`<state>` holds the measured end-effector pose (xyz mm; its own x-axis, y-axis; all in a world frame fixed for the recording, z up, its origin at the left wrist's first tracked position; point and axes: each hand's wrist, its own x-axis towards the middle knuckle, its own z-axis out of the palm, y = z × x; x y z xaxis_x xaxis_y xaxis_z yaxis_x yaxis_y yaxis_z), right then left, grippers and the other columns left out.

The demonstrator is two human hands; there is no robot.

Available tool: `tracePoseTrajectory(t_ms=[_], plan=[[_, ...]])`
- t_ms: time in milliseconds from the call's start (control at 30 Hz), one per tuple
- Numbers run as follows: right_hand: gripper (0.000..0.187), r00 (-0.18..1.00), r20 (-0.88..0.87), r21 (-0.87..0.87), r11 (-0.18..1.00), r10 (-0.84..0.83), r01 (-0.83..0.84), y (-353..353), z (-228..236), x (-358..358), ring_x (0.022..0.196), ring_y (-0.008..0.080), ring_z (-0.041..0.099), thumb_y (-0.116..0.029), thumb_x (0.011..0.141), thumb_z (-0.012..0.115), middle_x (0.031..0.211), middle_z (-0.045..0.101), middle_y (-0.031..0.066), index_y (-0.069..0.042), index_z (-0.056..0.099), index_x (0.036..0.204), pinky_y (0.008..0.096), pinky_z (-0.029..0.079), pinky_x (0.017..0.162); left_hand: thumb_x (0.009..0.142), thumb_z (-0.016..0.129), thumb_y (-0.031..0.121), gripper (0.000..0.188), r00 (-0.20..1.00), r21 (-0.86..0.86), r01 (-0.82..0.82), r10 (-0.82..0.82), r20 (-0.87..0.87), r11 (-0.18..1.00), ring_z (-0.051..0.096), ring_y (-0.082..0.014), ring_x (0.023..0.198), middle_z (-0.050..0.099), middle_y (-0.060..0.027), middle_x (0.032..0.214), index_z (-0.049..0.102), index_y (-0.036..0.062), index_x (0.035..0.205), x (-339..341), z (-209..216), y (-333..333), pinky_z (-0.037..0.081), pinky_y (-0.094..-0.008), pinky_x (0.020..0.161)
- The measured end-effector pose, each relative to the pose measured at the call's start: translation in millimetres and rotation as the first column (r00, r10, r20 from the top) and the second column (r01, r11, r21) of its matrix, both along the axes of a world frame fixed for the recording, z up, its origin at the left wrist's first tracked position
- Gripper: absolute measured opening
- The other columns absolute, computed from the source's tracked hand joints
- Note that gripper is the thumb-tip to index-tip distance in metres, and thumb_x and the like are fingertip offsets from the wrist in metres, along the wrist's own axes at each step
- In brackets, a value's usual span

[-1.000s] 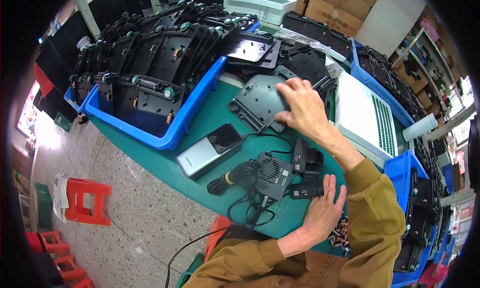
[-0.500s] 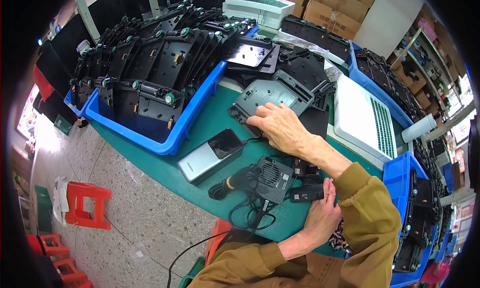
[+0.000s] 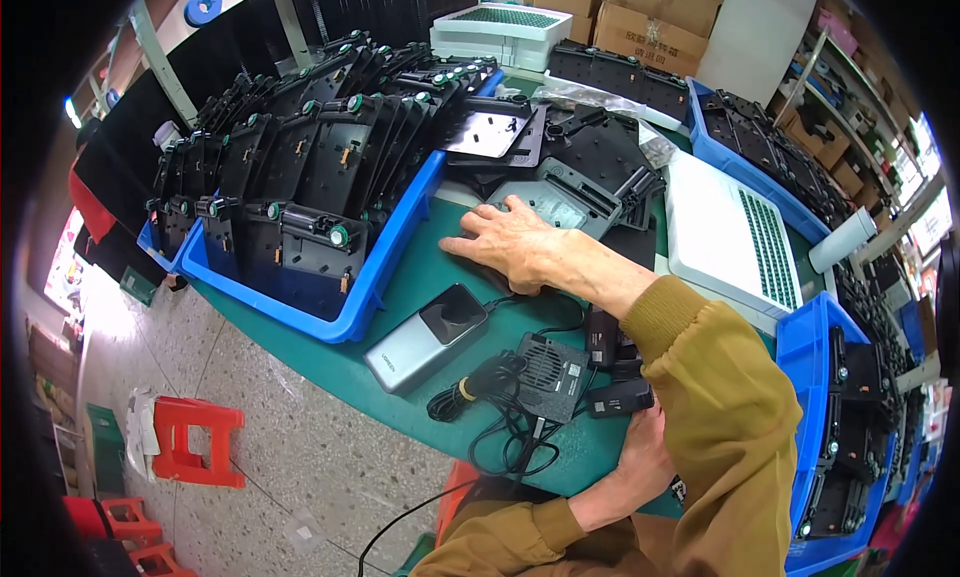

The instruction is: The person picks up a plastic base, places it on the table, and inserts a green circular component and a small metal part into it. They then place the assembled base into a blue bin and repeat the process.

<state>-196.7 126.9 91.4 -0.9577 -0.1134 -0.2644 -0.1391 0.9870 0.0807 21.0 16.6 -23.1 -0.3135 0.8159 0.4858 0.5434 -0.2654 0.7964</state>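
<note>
My right hand (image 3: 510, 242) reaches across the table with fingers spread and nothing visible in them. It covers the near left part of a dark grey plastic panel (image 3: 590, 202) with a shiny, translucent middle. Close by lies a silver power bank (image 3: 405, 362) with a dark glossy end and a cable plugged in. My left hand (image 3: 645, 452) is beside a small black block (image 3: 620, 398), its fingers hidden behind my right sleeve. A second black block (image 3: 602, 337) stands near it. Between these and the power bank are a vented grey box (image 3: 552, 377) and a tied black cable (image 3: 468, 392).
A large blue bin (image 3: 350, 322) of black panels with green-ended rollers stands left. More blue bins (image 3: 805, 342) line the right side. A white tray with a green grid (image 3: 710, 227) lies right of the panels. Red stools (image 3: 200, 439) stand on the floor.
My right hand has moved left from the grey panel's edge, its fingers now spread over the green table. My left hand's fingers have become hidden behind my right sleeve. The view has shifted slightly.
</note>
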Motion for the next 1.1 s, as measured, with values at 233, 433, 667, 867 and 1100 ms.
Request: tracePoseTrajectory(t_ms=[233,433,667,867,1100], plan=[[0.082,0.98,-0.185,-0.09,0.992,0.074,-0.092,7,1,13,0.13,0.029,0.043,0.0,0.068,0.071,0.129,0.047,0.01,-0.022,0.042,0.142,0.0542,0.037,0.099,0.078,0.057,0.012,0.037,0.997,-0.074,0.04,-0.045,-0.067,0.996,0.033,-0.0497,0.13,0.043,-0.0352,0.134,0.062,-0.0086,0.109,-10,-2,4,0.027,-0.0533,0.112],[0.082,0.877,-0.473,-0.111,0.981,0.086,-0.156,26,0,33,0.129,0.0283,0.043,0.0,0.067,0.072,0.135,0.045,0.0115,-0.021,0.043,0.141,0.0532,0.038,0.098,0.067,0.058,0.0,0.03,0.976,-0.155,-0.035,0.001,-0.218,0.987,0.03,-0.0526,0.135,0.032,-0.0435,0.139,0.062,-0.0178,0.091,-17,25,1,0.035,-0.051,0.108],[0.091,0.768,-0.639,-0.228,0.961,-0.026,-0.157,13,13,41,0.126,0.0333,0.045,-0.005,0.057,0.076,0.132,0.046,0.0165,-0.019,0.044,0.141,0.0481,0.04,0.1,0.07,0.059,0.0,0.042,0.921,-0.102,-0.087,0.041,-0.388,0.991,0.033,-0.0522,0.134,0.029,-0.0428,0.141,0.058,-0.015,0.11,-13,8,8,0.047,-0.0444,0.094],[0.101,0.721,-0.543,-0.741,0.65,-0.43,-0.17,16,57,75,0.12,0.0357,0.049,-0.026,0.054,0.085,0.13,0.045,0.0209,-0.006,0.04,0.142,0.0416,0.04,0.107,0.076,0.058,0.001,0.059,0.916,-0.153,-0.121,0.051,-0.398,0.981,0.035,-0.0505,0.133,0.034,-0.039,0.141,0.045,-0.0069,0.133,-12,16,4,0.046,-0.0457,0.097],[0.099,0.52,-0.114,-0.957,0.234,-0.847,0.172,34,100,185,0.119,0.0311,0.053,-0.041,0.061,0.085,0.126,0.054,0.0196,-0.004,0.041,0.141,0.0462,0.04,0.101,0.074,0.058,-0.003,0.064,0.918,-0.188,-0.14,0.056,-0.394,0.972,0.035,-0.0503,0.133,0.036,-0.037,0.14,0.042,-0.0063,0.135,-15,14,7,0.037,-0.0506,0.107]])
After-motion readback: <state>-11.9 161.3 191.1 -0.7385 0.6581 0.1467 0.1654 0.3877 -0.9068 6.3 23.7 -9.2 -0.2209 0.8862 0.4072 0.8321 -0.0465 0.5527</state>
